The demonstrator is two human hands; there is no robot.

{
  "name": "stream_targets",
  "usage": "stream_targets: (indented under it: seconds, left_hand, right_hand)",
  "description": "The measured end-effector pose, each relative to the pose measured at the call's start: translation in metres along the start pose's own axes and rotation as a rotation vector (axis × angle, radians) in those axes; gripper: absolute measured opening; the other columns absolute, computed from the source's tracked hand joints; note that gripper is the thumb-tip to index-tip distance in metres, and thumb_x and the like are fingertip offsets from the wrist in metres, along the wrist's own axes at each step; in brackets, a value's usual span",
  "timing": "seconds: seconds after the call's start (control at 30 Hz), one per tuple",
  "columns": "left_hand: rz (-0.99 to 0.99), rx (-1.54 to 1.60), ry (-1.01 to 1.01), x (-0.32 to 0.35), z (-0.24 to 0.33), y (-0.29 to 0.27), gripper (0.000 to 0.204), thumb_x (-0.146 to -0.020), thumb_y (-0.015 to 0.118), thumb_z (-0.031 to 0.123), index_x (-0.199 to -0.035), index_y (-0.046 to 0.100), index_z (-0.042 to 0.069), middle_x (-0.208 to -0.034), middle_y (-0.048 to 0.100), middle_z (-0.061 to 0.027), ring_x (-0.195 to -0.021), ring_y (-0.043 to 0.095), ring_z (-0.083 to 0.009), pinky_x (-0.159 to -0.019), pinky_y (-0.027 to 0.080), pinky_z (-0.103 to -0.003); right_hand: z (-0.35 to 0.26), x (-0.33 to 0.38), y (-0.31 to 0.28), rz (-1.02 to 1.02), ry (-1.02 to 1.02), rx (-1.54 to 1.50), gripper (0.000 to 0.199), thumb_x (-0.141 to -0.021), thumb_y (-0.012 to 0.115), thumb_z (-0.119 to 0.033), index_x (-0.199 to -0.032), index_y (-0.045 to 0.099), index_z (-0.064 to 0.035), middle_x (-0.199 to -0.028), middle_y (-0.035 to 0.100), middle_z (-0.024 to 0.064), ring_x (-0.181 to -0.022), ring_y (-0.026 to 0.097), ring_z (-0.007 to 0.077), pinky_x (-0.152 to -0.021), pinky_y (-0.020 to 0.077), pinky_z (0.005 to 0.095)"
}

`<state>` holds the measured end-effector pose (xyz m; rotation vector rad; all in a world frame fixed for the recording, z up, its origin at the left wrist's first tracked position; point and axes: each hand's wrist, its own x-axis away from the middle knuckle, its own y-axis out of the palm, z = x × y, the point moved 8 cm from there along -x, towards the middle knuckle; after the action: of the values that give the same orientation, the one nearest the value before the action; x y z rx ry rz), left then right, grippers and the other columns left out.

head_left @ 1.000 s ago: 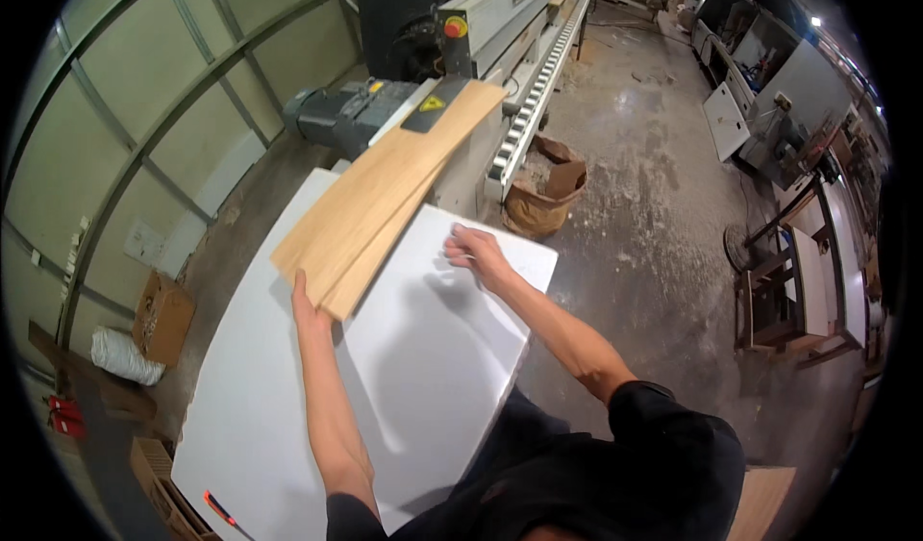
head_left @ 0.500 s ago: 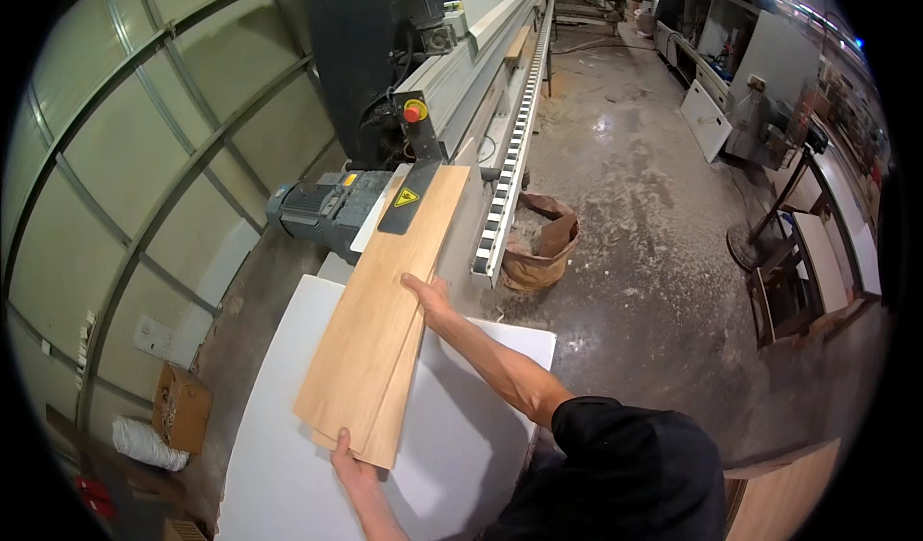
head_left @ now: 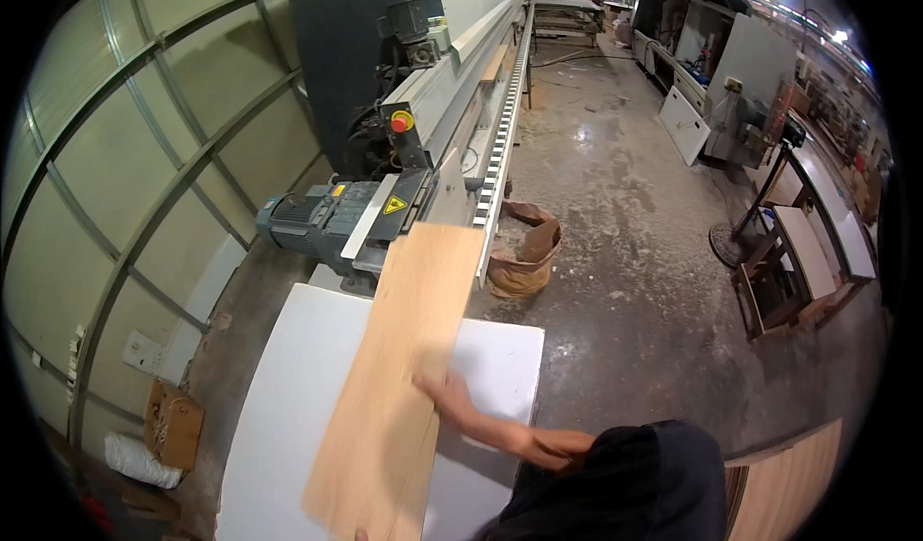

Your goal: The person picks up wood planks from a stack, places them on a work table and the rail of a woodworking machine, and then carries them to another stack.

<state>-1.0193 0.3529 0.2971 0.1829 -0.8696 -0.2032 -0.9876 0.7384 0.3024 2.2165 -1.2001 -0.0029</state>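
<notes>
A small stack of long, pale wood-grain boards (head_left: 399,349) is in my hands, slanting over a white tabletop (head_left: 279,387). My right hand (head_left: 446,399) grips the stack's right edge, thumb on the top face and fingers hidden beneath. At the near end only the thumb tip of my left hand (head_left: 361,535) shows, resting over the boards' edge; its other fingers are out of view. The boards' far end lies beside the front of a long machine (head_left: 413,99), below its plate with a yellow warning triangle (head_left: 395,204).
A red stop button (head_left: 400,122) and a grey motor (head_left: 308,222) are on the machine. Its roller track (head_left: 504,127) runs away from me, with a brown sack (head_left: 527,262) beside it. At left stand a cardboard box (head_left: 173,424) and a white bag (head_left: 139,459); more boards (head_left: 788,483) lie at lower right.
Both hands have drawn the boards back toward me, away from the machine's warning plate. The boards sit more squarely over one another, and my left hand has nearly left the picture.
</notes>
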Motion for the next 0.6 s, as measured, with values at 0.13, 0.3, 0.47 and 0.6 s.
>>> stream_targets:
  seconds: [0.13,0.3,0.47,0.6]
  left_hand:
    - [0.261,-0.162,-0.005,0.105,0.002,-0.002,0.058,-0.095,0.049,0.041,-0.132,0.042,-0.003,-0.131,0.045,-0.0256,-0.116,0.046,-0.0427,-0.101,0.037,-0.052]
    - [0.253,-0.28,0.189,0.107,0.009,-0.043,0.059,-0.094,0.05,0.04,-0.133,0.042,-0.004,-0.132,0.044,-0.0268,-0.119,0.043,-0.0442,-0.103,0.034,-0.053]
    - [0.314,-0.708,0.523,0.097,0.04,-0.067,0.061,-0.093,0.051,0.04,-0.133,0.041,-0.004,-0.133,0.043,-0.028,-0.123,0.039,-0.0457,-0.104,0.032,-0.054]
    - [0.484,-1.291,0.914,0.104,0.07,-0.064,0.062,-0.093,0.052,0.04,-0.134,0.041,-0.005,-0.134,0.042,-0.0289,-0.126,0.037,-0.0468,-0.106,0.03,-0.055]
  right_hand:
    - [0.051,0.092,0.004,-0.115,0.261,0.282,0.048,-0.084,0.07,-0.031,-0.115,0.058,0.0036,-0.098,0.065,0.0084,-0.076,0.059,0.0158,-0.062,0.0475,0.0283]
    - [0.118,0.162,0.018,-0.181,0.323,0.008,0.04,-0.088,0.067,-0.033,-0.108,0.063,0.0015,-0.086,0.065,0.0062,-0.07,0.058,0.0144,-0.06,0.0456,0.0309]
    - [0.139,0.206,0.017,-0.976,0.726,0.359,0.041,-0.088,0.063,-0.038,-0.099,0.062,0.0016,-0.082,0.065,0.0093,-0.07,0.06,0.0223,-0.064,0.0471,0.0377]
    - [0.08,0.253,0.081,-1.277,-0.597,0.991,0.043,-0.088,0.056,-0.03,-0.113,0.053,0.0047,-0.11,0.058,0.021,-0.106,0.054,0.0385,-0.089,0.0423,0.0462]
